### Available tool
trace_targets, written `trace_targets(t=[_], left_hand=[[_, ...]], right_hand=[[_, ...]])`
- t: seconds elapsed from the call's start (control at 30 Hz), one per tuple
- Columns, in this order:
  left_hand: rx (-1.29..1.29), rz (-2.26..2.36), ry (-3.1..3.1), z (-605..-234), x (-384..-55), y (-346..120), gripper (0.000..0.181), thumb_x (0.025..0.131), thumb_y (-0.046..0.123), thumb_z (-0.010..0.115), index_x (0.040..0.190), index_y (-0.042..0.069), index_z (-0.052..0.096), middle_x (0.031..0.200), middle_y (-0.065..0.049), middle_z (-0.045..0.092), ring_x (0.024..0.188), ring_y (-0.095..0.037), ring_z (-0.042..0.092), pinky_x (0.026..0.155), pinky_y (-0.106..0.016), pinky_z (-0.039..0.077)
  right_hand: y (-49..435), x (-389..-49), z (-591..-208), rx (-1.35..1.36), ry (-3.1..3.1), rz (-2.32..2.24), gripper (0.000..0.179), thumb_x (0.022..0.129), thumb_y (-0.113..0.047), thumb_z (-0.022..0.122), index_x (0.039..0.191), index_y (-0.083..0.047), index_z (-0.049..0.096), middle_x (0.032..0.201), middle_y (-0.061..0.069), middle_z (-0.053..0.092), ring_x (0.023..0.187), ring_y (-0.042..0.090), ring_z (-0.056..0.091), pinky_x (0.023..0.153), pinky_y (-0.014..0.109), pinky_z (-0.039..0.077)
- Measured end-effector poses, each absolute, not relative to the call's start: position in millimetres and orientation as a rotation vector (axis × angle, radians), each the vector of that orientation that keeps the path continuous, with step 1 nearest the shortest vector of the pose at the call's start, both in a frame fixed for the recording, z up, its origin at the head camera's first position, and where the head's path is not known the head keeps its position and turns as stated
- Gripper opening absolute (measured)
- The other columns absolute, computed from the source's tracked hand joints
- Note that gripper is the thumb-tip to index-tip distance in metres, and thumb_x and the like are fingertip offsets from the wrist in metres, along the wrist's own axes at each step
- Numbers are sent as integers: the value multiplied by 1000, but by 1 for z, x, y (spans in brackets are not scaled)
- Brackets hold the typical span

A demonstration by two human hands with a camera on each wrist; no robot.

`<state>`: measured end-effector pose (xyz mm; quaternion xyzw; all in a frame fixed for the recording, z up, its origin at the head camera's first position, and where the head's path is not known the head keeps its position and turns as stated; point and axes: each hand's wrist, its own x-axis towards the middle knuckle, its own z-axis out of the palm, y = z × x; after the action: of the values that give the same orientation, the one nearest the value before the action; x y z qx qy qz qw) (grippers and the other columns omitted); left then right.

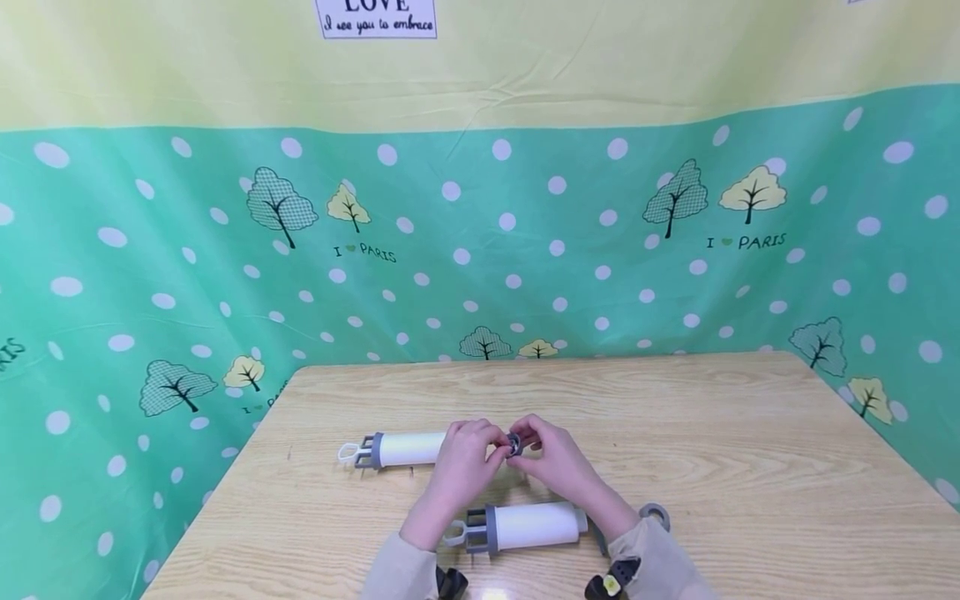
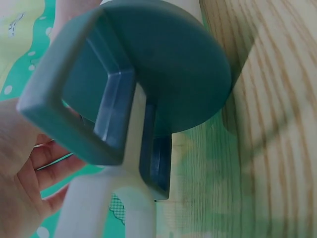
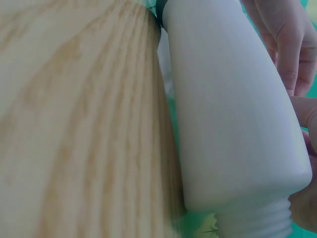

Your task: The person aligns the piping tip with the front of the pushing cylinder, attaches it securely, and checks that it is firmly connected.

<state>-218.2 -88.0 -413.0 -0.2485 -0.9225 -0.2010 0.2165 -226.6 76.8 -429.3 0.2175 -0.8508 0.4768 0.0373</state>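
My left hand (image 1: pixel 467 462) and my right hand (image 1: pixel 558 460) meet over the table, and both pinch a small dark grey ring-shaped part (image 1: pixel 514 446) between thumb and fingers. A white cylinder (image 1: pixel 411 448) with a grey end frame and a white pull loop lies on its side, its right end hidden behind my left hand. Below my wrists lies a second cylinder (image 1: pixel 536 525) of the same kind. Its grey flange (image 2: pixel 193 74) and frame fill the left wrist view, while the right wrist view shows its threaded neck (image 3: pixel 255 220).
A grey ring (image 1: pixel 655 515) lies beside my right sleeve, which partly covers it. The wooden table (image 1: pixel 750 433) carries all these things. Behind it hangs a green and yellow printed cloth (image 1: pixel 480 217).
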Motion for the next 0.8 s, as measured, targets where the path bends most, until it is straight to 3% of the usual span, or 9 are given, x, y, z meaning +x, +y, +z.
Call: trace_targets(t=[0.33, 0.8], left_hand=[[-620, -574, -2550, -410, -222, -103, 5, 80, 20, 68, 84, 18, 67, 83, 8, 66, 81, -10, 60, 85, -36, 41], [-328, -459, -2755, -411, -232, -154, 39, 72, 22, 75, 107, 8, 63, 109, -9, 61, 105, -29, 54, 98, -49, 29]], right_hand=[[78, -227, -428, 633, -2630, 1494, 33, 76, -14, 72, 104, -9, 57, 93, 0, 62, 89, 16, 59, 81, 40, 48], [82, -228, -424, 628, -2669, 1433, 35, 75, -10, 71, 107, -6, 57, 95, 2, 63, 91, 19, 59, 84, 45, 46]])
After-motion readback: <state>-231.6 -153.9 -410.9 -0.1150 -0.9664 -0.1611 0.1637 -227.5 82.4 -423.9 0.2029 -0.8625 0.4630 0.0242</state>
